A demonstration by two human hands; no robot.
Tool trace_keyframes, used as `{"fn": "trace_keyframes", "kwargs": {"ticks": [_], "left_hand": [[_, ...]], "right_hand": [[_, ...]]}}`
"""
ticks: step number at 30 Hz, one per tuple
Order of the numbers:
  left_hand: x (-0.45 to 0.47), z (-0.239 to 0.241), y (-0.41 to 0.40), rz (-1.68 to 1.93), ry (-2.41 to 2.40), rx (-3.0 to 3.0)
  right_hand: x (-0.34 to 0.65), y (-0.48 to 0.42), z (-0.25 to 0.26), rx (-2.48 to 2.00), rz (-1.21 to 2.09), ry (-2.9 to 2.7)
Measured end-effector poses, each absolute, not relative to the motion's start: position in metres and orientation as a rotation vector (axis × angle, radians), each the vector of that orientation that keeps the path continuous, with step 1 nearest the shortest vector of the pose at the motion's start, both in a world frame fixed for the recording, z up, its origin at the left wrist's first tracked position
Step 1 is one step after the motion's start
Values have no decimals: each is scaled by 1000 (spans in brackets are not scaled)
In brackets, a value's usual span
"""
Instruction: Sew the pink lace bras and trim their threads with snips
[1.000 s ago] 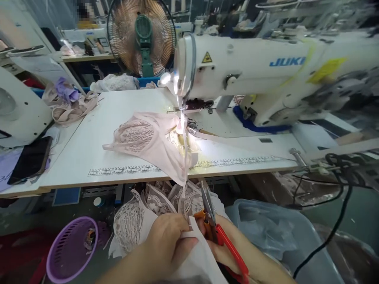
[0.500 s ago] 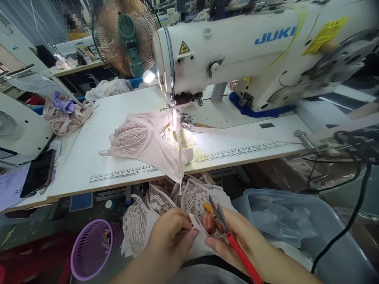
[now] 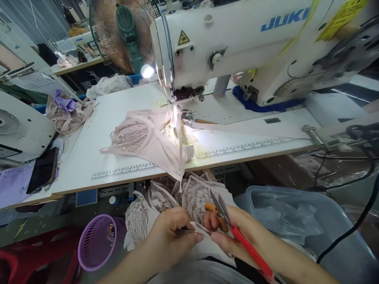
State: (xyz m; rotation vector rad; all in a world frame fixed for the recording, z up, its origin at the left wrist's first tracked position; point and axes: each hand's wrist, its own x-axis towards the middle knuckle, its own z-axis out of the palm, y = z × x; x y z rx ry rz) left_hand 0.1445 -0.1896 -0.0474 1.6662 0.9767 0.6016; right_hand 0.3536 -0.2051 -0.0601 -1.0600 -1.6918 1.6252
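My left hand (image 3: pixel 174 234) is closed, thumb and fingertips pinching the pale edge of a lace bra (image 3: pixel 195 195) that lies in my lap. My right hand (image 3: pixel 227 232) grips scissors (image 3: pixel 248 250) with dark blades pointing up, a long red handle and orange loops by the fingers. Its thumb and finger also pinch the garment's edge, close to my left fingertips. Above my hands, a pale pink bra (image 3: pixel 148 134) lies under the lit needle of the sewing machine (image 3: pixel 231 43), one strap end hanging over the table edge.
The white sewing table (image 3: pixel 112 110) has a printed ruler along its front. A phone (image 3: pixel 43 169) and straps (image 3: pixel 69 114) lie left. Below are a purple basket (image 3: pixel 97 242) and a red stool (image 3: pixel 38 250). At right stands a clear plastic bin (image 3: pixel 293 205). A fan (image 3: pixel 126 23) stands behind.
The view has shifted slightly. Both hands keep hold of the edge, which is now raised a little into a small fold between them. The bra under the needle has not moved.
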Motion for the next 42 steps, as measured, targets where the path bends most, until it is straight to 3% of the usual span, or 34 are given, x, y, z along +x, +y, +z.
{"fn": "trace_keyframes", "kwargs": {"ticks": [5,11,16,22,33,37,40,42], "left_hand": [[149,-44,-199,799,820,2200],[173,-55,-211,921,522,2679],[161,-46,-205,805,701,2384],[139,-43,-200,792,1193,1657],[136,-62,-216,942,1178,831],[121,-60,-213,907,1203,1179],[116,-48,-214,1073,1278,1934],[124,-39,-214,1152,1065,2402]], "right_hand": [[356,-202,-65,-1437,1682,-1865],[347,-201,-74,-1829,1410,-1927],[354,-211,-81,-1684,1469,-1801],[358,-226,-82,-982,1829,-1193],[344,-241,-86,-1281,1188,-1592],[345,-239,-83,-1250,1161,-1693],[345,-235,-78,-1219,1156,-1775],[343,-233,-74,-1193,1191,-1832]]}}
